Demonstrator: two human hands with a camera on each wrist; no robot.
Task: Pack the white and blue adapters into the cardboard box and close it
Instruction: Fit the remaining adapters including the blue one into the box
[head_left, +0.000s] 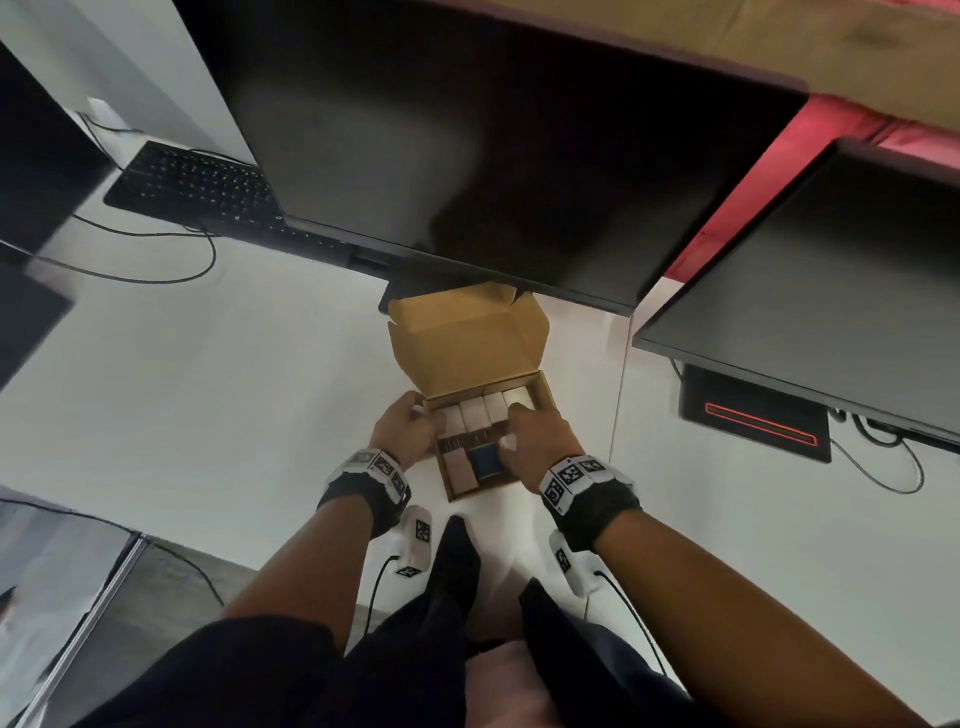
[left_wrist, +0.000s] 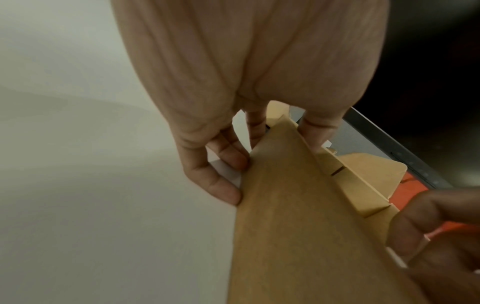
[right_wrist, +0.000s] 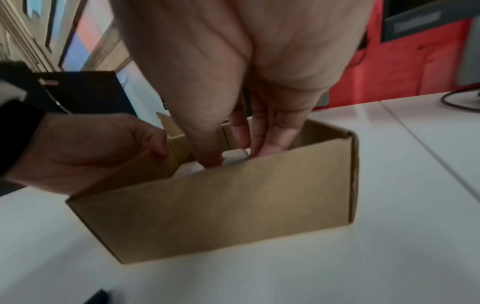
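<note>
The brown cardboard box (head_left: 548, 396) stands open on the white table, its lid (head_left: 462, 338) tilted back. Inside, white adapters (head_left: 475, 414) fill the far row, and a blue adapter (head_left: 485, 462) lies in the near row beside a pale one (head_left: 460, 470). My left hand (head_left: 415, 417) grips the box's left wall (left_wrist: 285, 205), fingers (left_wrist: 228, 162) outside and thumb over the rim. My right hand (head_left: 511, 437) reaches into the box (right_wrist: 221, 209) on its right side and pinches a white adapter (right_wrist: 235, 158) between thumb and fingers (right_wrist: 267, 147).
A large dark monitor (head_left: 467, 156) hangs over the table right behind the box lid. A second monitor (head_left: 831, 312) stands at the right and a black keyboard (head_left: 192, 182) with cables at the far left. White table (head_left: 208, 389) lies bare left of the box.
</note>
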